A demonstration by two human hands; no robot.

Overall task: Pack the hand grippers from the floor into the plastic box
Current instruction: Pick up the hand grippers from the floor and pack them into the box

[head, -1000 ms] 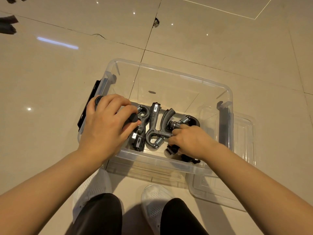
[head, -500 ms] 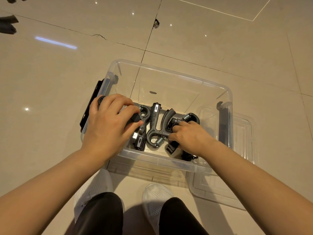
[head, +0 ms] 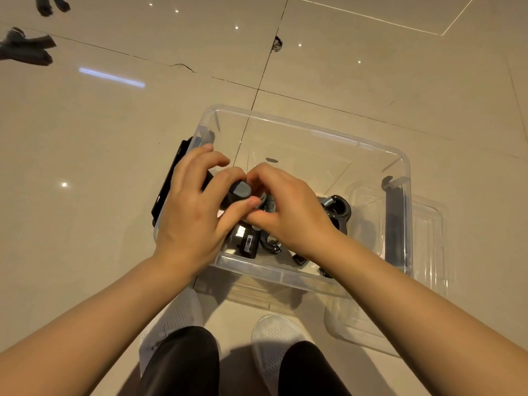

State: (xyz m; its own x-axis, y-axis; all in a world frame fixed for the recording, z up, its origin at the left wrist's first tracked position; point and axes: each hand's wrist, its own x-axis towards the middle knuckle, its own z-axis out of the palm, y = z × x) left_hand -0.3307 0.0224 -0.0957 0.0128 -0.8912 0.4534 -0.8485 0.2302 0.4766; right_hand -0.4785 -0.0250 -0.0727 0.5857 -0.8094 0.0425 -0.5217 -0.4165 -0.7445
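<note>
A clear plastic box (head: 308, 130) stands on the tiled floor in front of my feet. Black hand grippers with steel springs lie along its near side; one (head: 337, 208) shows at the right, another (head: 247, 242) below my thumbs. My left hand (head: 197, 212) is closed around a black gripper handle (head: 240, 190) over the box's left part. My right hand (head: 288, 212) has its fingers curled on the gripper in the middle, touching the left hand. Most of the grippers are hidden under both hands.
The clear lid (head: 428, 252) lies under and to the right of the box. A black latch (head: 168, 184) sticks out on the box's left side. More black grippers (head: 25, 50) lie on the floor at the far left. My white shoes (head: 274, 335) are just before the box.
My right hand has moved left from the right-hand gripper to the middle, meeting the left hand. My left hand has lifted its gripper handle slightly. The view has shifted.
</note>
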